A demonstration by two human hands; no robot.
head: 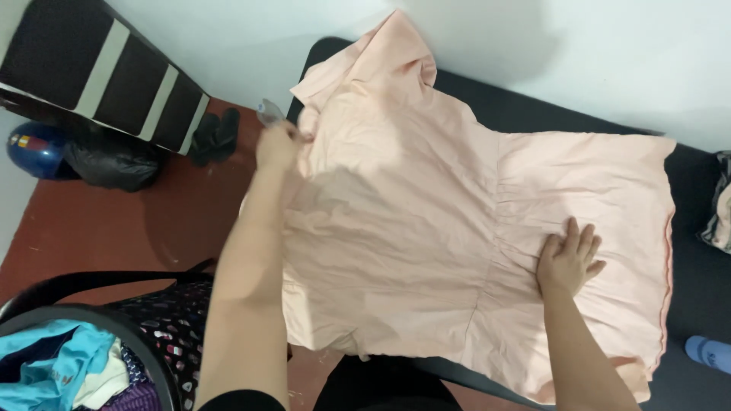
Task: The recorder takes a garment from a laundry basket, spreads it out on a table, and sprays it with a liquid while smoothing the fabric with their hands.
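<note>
this is looking like a room in a home, with laundry being sorted. a pale pink dress [457, 221] is lying spread over a dark tabletop [700, 251] at the centre, a dark basket [46, 304] at eight o'clock is holding mixed coloured clothes [53, 365], and more folded cloth [719, 205] is sitting at three o'clock. red-brown floor [114, 221] is showing at nine o'clock, plain pale wall [571, 53] at twelve.

A dark, flat table [533, 114] standing against a pale wall carries a peach-pink dress [426, 205] spread almost flat across most of its top, with a crumpled striped cloth [719, 205] lying at its far right edge.
</note>
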